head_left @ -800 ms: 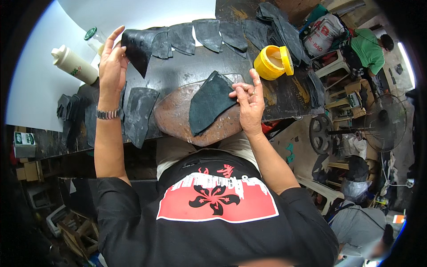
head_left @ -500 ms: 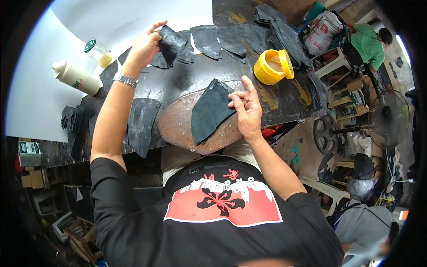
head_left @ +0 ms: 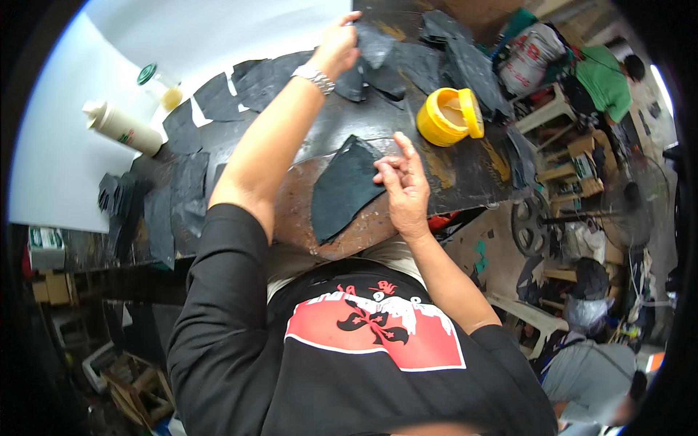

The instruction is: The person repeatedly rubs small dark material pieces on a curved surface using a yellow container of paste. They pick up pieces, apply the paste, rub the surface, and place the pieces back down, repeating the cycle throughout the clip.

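My left hand [head_left: 339, 49] reaches out to the far side of the table, its fingers closed on the edge of a black leather-like piece [head_left: 376, 45]. That piece hangs over a row of similar dark pieces [head_left: 265, 86]. In front of me another black piece [head_left: 343, 190], pointed at the top, lies on a worn brown board [head_left: 291, 200]. My right hand [head_left: 406, 182] pinches this piece's right edge between thumb and bent fingers, with one finger stretched upward. Beyond it stands a yellow tub [head_left: 441, 122] of pale paste, its lid tilted up at the side.
A cream bottle [head_left: 123, 129] and a glass jar [head_left: 161, 87] with a green lid are at the left. Stacked dark pieces [head_left: 120, 200] lie near them, and more [head_left: 476, 73] at the far right. A fan [head_left: 632, 192] and a person in green [head_left: 602, 81] are beyond the table.
My left hand has swung right and farther out across the table with the black piece, uncovering the left part of the row. My right hand has stayed at the piece on the board.
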